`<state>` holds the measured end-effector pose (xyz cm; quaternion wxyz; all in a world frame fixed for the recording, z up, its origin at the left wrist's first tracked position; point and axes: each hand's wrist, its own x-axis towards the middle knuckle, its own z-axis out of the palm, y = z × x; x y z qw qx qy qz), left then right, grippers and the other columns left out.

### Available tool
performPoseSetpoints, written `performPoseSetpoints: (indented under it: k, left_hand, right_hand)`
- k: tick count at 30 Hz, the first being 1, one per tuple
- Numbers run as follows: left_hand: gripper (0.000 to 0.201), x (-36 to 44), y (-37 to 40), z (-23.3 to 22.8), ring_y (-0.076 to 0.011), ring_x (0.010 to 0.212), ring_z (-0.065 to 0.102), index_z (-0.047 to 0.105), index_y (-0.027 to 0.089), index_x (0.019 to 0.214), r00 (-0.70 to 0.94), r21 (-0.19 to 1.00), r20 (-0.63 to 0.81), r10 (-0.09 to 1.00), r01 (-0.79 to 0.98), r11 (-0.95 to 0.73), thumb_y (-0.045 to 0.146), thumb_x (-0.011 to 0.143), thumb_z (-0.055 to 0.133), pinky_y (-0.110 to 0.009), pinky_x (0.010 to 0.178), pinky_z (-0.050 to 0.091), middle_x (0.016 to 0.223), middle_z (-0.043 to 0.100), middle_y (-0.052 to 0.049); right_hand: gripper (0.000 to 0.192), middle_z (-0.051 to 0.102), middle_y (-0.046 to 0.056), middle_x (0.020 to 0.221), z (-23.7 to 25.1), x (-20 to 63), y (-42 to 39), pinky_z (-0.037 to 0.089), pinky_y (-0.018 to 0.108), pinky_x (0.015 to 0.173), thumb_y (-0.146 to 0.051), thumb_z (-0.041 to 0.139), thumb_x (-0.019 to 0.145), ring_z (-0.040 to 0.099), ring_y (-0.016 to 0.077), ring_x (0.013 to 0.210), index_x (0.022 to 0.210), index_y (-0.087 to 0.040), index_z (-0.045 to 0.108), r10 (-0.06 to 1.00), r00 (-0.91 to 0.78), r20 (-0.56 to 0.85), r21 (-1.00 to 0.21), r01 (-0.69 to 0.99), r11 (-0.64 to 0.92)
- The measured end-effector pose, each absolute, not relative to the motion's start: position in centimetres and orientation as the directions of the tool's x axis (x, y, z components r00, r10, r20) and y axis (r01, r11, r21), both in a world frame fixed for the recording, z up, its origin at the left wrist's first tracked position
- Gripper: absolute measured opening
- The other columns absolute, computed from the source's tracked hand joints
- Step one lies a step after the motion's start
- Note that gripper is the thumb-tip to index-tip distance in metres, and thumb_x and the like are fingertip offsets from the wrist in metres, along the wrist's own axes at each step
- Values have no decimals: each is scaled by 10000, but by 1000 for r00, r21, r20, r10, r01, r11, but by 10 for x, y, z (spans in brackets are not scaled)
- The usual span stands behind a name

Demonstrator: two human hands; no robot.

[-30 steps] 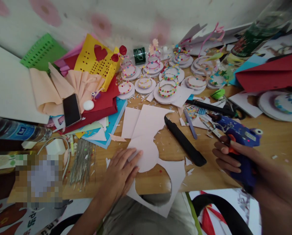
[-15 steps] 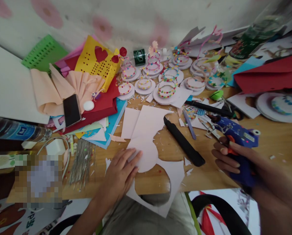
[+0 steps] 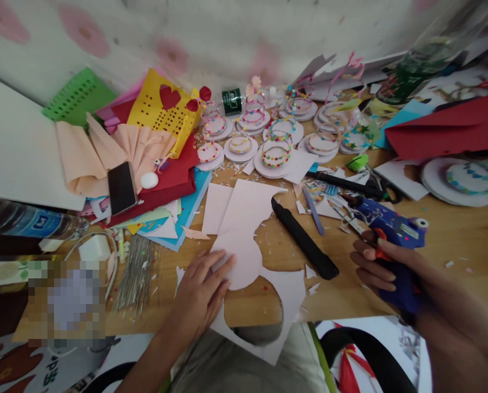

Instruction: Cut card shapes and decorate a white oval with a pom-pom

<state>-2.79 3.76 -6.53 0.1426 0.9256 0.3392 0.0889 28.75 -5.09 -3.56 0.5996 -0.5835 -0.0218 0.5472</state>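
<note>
While the left hand (image 3: 201, 292) lies flat near the front edge of the wooden table (image 3: 465, 240), its fingers are spread and extended, pressing down on a pale pink paper sheet (image 3: 248, 218) without gripping it. That sheet has round holes cut out of it, and its lower part hangs over the table edge toward the person's lap. A cut pink disc (image 3: 240, 259) rests just under the fingertips. The right hand (image 3: 391, 267) is curled tight around the handle of a blue glue gun (image 3: 391, 234), one finger lying on the orange trigger; the gun's nozzle points left and away, toward the scraps at the middle of the table, well apart from the pink sheet. Between the two hands lies a black utility knife (image 3: 299, 237), set diagonally on the wood. Farther back stands a cluster of white paper discs with beaded rings (image 3: 274, 153). To the left, a dark phone (image 3: 122, 187) rests on a heap of coloured paper, with a yellow perforated sheet (image 3: 162, 109) and a green basket (image 3: 78, 98) behind it. A plastic bottle (image 3: 27, 221) lies at the far left edge.
</note>
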Motion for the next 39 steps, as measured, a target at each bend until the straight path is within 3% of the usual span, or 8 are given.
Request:
performPoseSetpoints:
  k: [6,12,19,25,29,39]
  left_hand:
    - [521,-32,38,-68,-229,1307,445,349,264,1459,767,309,33,641,602,-736,196,956,463,-458,1137,369,1386,494,-88]
    - [510,-27,37,-67,-238,1278,485,373,249,1454,778,241,60,626,597,-765,186,953,452,-460,1122,386,1362,528,-95]
    - [477,-26,36,-62,-247,1236,527,419,242,1431,768,207,34,640,621,-756,223,956,449,-479,1116,383,1316,563,-98]
    - [459,-26,34,-65,-236,1258,498,431,232,1408,754,262,59,655,621,-739,199,950,443,-472,1134,362,1313,553,-94]
    - [506,-27,34,-62,-231,1294,457,360,230,1449,768,297,28,640,605,-739,172,952,434,-490,1147,340,1344,527,-93]
    - [483,-26,33,-60,-246,1249,510,432,237,1417,772,268,94,629,588,-763,160,940,441,-516,1113,387,1313,565,-97]
  right_hand:
    - [325,498,-9,644,-34,288,-54,355,152,360,-317,866,548,333,38,463,699,-165,622,672,343,-656,-664,-685,-299]
    - [375,504,-9,629,-32,286,-51,341,137,344,-304,896,456,316,32,466,671,-157,626,631,366,-684,-651,-696,-302]
    - [310,517,-12,666,-34,284,-51,323,138,361,-299,850,604,331,39,469,792,-187,631,686,321,-652,-635,-726,-264]
    - [336,576,6,685,-38,272,-56,332,168,387,-382,862,584,375,57,473,765,-194,651,706,369,-605,-731,-609,-308]
    - [347,627,38,716,-33,254,-54,330,167,413,-446,849,607,415,60,500,735,-170,681,761,331,-558,-791,-488,-368]
    - [358,542,1,571,-25,238,-50,328,179,422,-468,812,654,409,70,495,692,-142,670,836,308,-454,-859,-402,-318]
